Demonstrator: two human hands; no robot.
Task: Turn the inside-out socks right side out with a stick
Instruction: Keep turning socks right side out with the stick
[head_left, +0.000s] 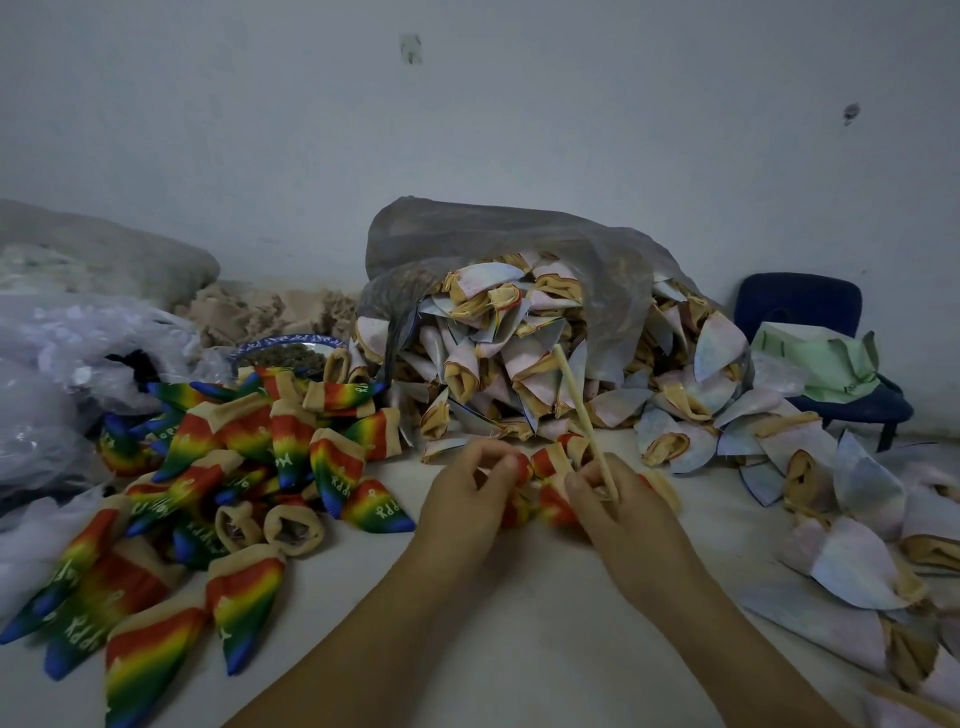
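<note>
A heap of rainbow socks (234, 467), printed side out and apparently done, lies at the left on the pale surface (535, 623). Just right of it the person's left hand (467, 493) has its fingers curled, pinching the red edge of the sock in work (543, 467). That sock sits bunched between the two hands, low on the surface in front of the body. Red and orange outer cloth shows (so the turning looks well along, though the fingers hide how much is left inside).

The right hand (613, 501) grips the wooden stick (582, 410), which slants up and away to the left from its fingers. The stick's lower end is lost among fingers and fabric, and it cannot be told whether this hand also holds cloth. Behind, a grey plastic bag (467, 244) spills pale inside-out socks (519, 353), with more strewn to the right.

The next move probably calls for drawing the stick free while the left hand keeps hold of the edge. The sock then goes to the heap.
</note>
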